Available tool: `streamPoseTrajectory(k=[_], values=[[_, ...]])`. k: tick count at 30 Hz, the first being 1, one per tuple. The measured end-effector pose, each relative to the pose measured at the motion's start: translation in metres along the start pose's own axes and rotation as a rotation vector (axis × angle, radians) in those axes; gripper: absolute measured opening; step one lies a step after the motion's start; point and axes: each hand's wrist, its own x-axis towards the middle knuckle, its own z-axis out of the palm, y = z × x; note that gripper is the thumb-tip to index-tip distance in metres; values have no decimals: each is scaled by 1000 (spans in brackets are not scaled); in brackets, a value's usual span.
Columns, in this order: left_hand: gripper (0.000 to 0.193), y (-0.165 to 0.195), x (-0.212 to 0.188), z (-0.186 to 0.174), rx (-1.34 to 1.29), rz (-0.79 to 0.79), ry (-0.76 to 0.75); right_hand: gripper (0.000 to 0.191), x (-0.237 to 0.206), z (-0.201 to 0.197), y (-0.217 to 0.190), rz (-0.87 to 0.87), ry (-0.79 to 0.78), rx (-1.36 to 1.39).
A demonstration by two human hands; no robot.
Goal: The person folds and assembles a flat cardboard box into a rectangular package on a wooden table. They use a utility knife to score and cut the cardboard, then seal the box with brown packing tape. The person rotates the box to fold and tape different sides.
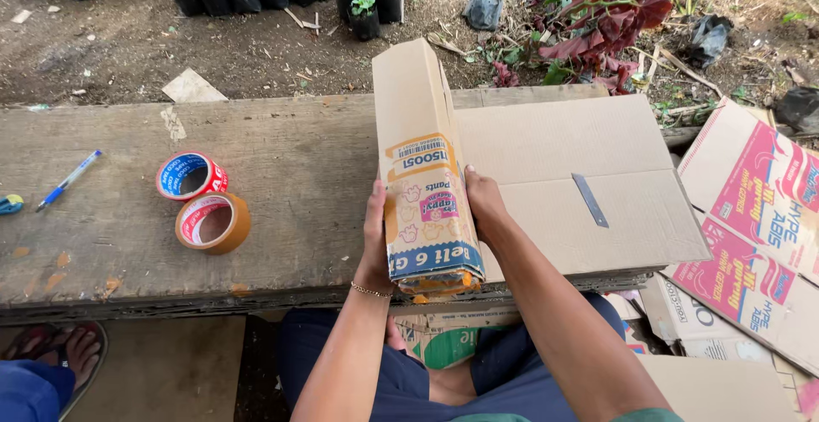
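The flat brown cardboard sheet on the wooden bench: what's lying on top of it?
On the flat brown cardboard sheet lies a thin grey metal blade. The folded printed carton, held between the left hand and right hand, hides the sheet's left edge.

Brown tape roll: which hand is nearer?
Left. The left hand grips the folded carton's left edge, on the side of the brown tape roll; the right hand is on the carton's far side.

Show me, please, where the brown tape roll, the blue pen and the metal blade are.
brown tape roll [232,232]: head view, on its outer brown side.
blue pen [68,180]: head view, on the middle of its barrel.
metal blade [590,201]: head view, on the middle of the flat strip.
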Motion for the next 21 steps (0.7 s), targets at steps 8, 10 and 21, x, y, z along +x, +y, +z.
streamPoseTrajectory(k=[8,10,21], values=[[79,-19,14,21,217,236,33,46,3,-18,2,-555,659,-879],[81,-22,19,21,220,248,59,47,3,-19,-2,-521,648,-836],[104,-36,28,17,348,209,80,53,5,-30,-4,-344,514,-928]])
